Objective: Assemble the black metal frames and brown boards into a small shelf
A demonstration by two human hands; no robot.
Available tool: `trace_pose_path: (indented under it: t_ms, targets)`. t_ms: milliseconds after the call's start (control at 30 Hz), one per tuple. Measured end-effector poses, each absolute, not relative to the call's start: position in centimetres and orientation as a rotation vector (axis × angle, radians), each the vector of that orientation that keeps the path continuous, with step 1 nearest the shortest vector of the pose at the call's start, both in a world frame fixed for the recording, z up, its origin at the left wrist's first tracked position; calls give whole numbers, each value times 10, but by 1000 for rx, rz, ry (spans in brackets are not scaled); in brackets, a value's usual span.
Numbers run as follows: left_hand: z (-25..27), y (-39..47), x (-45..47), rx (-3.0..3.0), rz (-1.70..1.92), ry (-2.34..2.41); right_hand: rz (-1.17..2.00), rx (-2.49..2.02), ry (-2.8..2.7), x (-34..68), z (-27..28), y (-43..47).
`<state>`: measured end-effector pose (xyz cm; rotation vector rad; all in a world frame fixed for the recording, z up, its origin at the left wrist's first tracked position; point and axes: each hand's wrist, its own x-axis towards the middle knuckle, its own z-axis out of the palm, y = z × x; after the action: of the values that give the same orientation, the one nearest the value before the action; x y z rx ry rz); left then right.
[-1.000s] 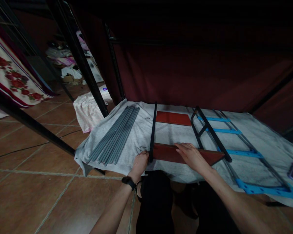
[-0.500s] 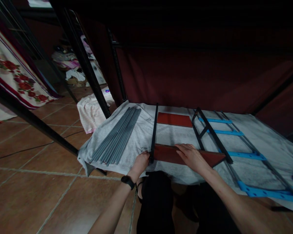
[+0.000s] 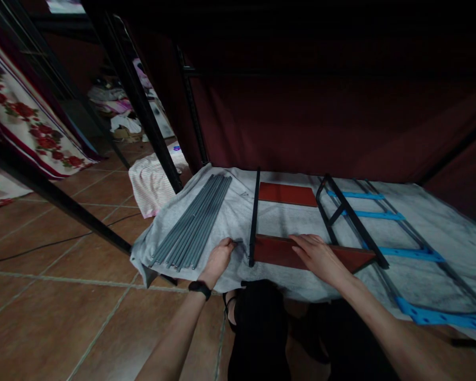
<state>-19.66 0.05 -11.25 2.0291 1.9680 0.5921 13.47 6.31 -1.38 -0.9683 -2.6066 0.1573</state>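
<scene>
a: any words, labels or numbers you can read?
b: none; i can make out no lettering on the red boards (image 3: 287, 194), the grey rods (image 3: 194, 219) or the blue crosspieces (image 3: 411, 254);
a: and the dark wristband (image 3: 200, 288)?
b: nothing legible; it is perhaps too dim to tell

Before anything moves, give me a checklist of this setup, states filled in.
Right hand touching the near red board: ok.
Left hand clear of the left black bar: ok.
Near red board fastened to that bar: cannot tell.
Small dark piece gripped by the left hand: cannot tell.
Grey rods clear of the near red board: ok.
Blue-runged frame clear of the right black side piece: not ok, overlapping in view.
</scene>
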Motion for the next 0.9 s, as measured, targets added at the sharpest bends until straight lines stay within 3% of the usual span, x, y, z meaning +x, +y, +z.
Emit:
trace_pose_path:
  t_ms: [133, 267, 433, 533, 667, 900]
  targets:
    - [-106, 5, -195, 2140, 494, 1959, 151, -956, -2599, 136, -16, 64]
    - [-100, 1, -194, 2120, 644, 1910, 151, -955, -2584, 136, -17, 64]
    - [-86, -7, -178, 1592, 1356, 1832, 163, -959, -2589, 135, -13, 61]
    - [-69, -6, -163, 963, 1748, 1478, 164, -959, -2590, 135, -12, 60]
    - [-42, -3, -146, 469, 1806, 1011, 164, -979, -2590, 135, -13, 59]
    - [-36, -1, -126, 346, 1836, 915, 149, -991, -2591, 133, -12, 60]
